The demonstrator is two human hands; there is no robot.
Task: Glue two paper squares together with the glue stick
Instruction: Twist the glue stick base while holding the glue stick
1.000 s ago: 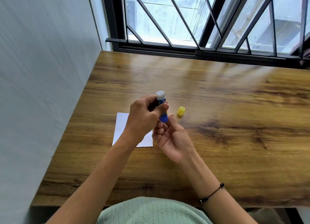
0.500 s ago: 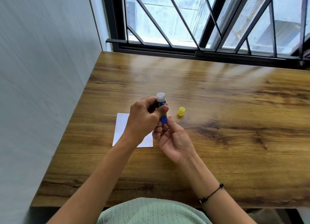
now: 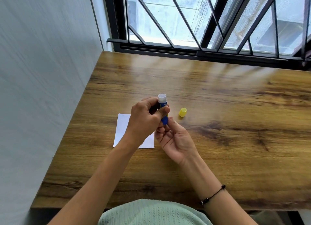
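Observation:
My left hand point(image 3: 144, 118) grips the middle of an uncapped blue glue stick point(image 3: 162, 104), held upright above the table with its whitish tip pointing up. My right hand point(image 3: 175, 137) sits just below, palm up, with thumb and fingertips on the stick's blue bottom end. The yellow cap point(image 3: 182, 112) lies on the table just right of the stick. White paper point(image 3: 122, 128) lies flat on the wood under my left hand, partly hidden by hand and wrist; I cannot tell whether it is one sheet or two.
The wooden table point(image 3: 218, 149) runs up to a grey wall point(image 3: 42, 90) on the left and a barred window point(image 3: 202, 22) at the back. A dark beaded bracelet point(image 3: 213, 193) circles my right wrist. Its front edge is close to my body.
Both hands stay in place with the glue stick. My right fingers have shifted slightly at the stick's bottom end. Cap and paper have not moved.

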